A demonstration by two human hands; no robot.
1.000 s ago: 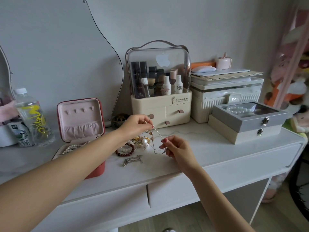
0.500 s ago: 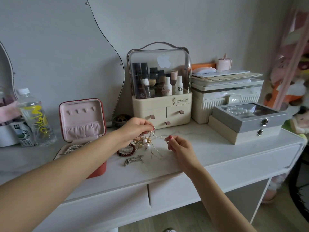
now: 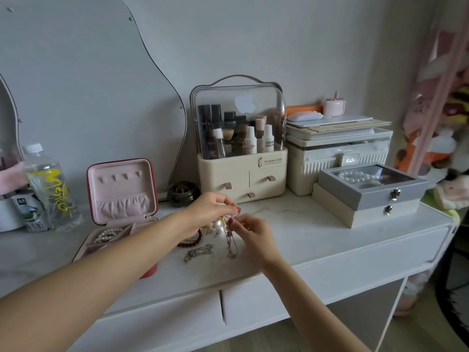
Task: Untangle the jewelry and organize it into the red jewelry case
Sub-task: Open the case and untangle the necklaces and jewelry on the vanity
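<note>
Hands [image 3: 228, 219] pinch tangled chain [image 3: 231, 243].

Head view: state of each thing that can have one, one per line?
Red jewelry case: lid open, pearls inside.
Thin chain: pinched by both hands, hanging to the desk.
Left hand: grip on chain.
Right hand: grip on chain.
Silver bracelet: loose on desk.
Grey box: closed.
Cosmetics organizer: drawers shut.
</note>
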